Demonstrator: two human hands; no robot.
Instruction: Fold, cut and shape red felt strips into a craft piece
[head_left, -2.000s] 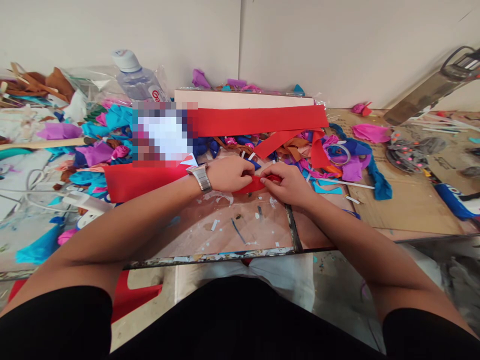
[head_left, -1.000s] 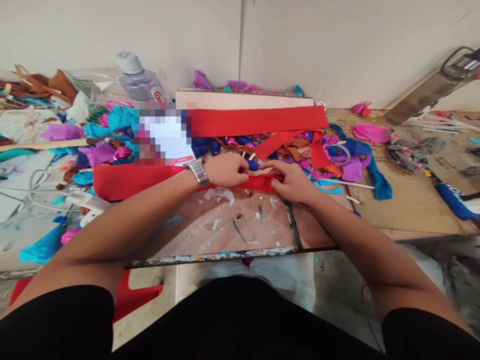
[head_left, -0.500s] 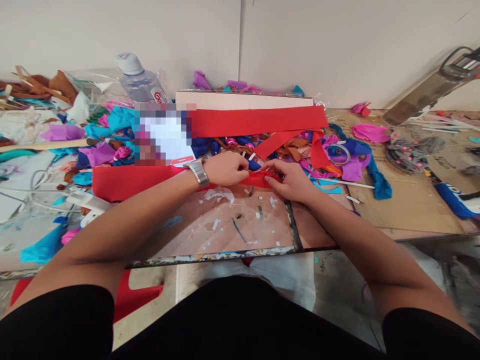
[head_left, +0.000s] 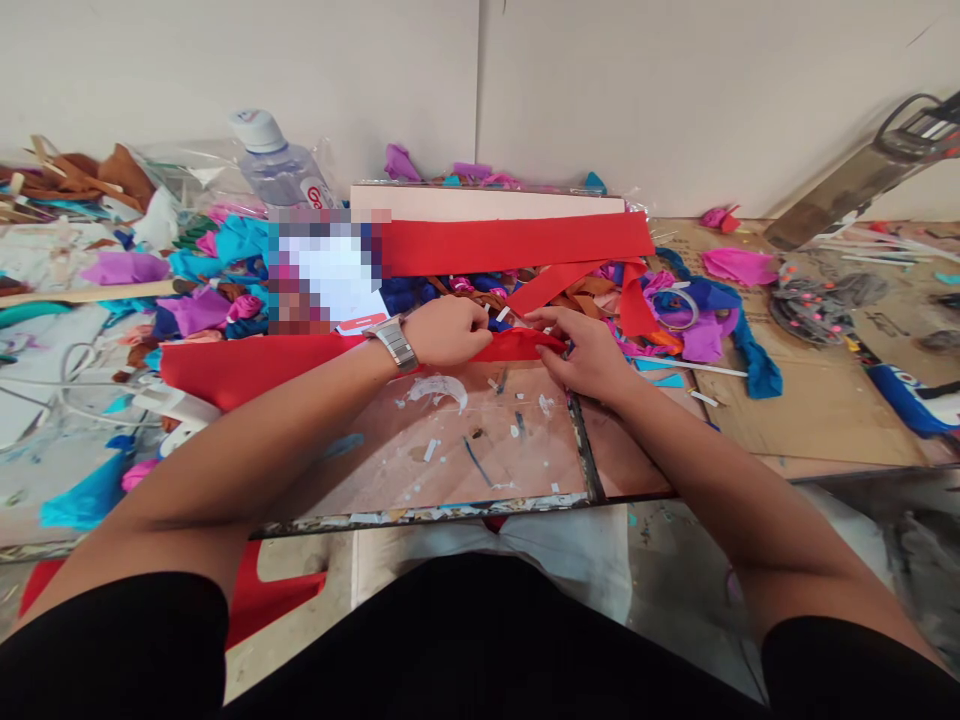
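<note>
A long red fabric strip (head_left: pixel 240 368) runs across the table under my left forearm and out between my hands. My left hand (head_left: pixel 448 334), with a metal watch (head_left: pixel 395 343) on the wrist, is closed on the strip near its right part. At the strip's right end, my right hand (head_left: pixel 585 350) pinches the edge between thumb and fingers. The short stretch between the two hands looks folded or bunched. Behind them lies another red fabric strip (head_left: pixel 517 245) on a pale flat board (head_left: pixel 487 203), with a narrower red piece (head_left: pixel 555 285) just in front.
Colourful fabric scraps (head_left: pixel 199 310) cover much of the table. A clear bottle (head_left: pixel 281 165) and a lit, blurred phone (head_left: pixel 330 275) stand or lie behind my left arm. At right are a tape ring (head_left: pixel 675 308), cardboard (head_left: pixel 787 410), a dark mesh bundle (head_left: pixel 814 305) and a tilted tumbler (head_left: pixel 847 185).
The left end of the red strip has shifted left and lower. My right fingers have moved slightly right along the strip, and more red fabric shows between my hands.
</note>
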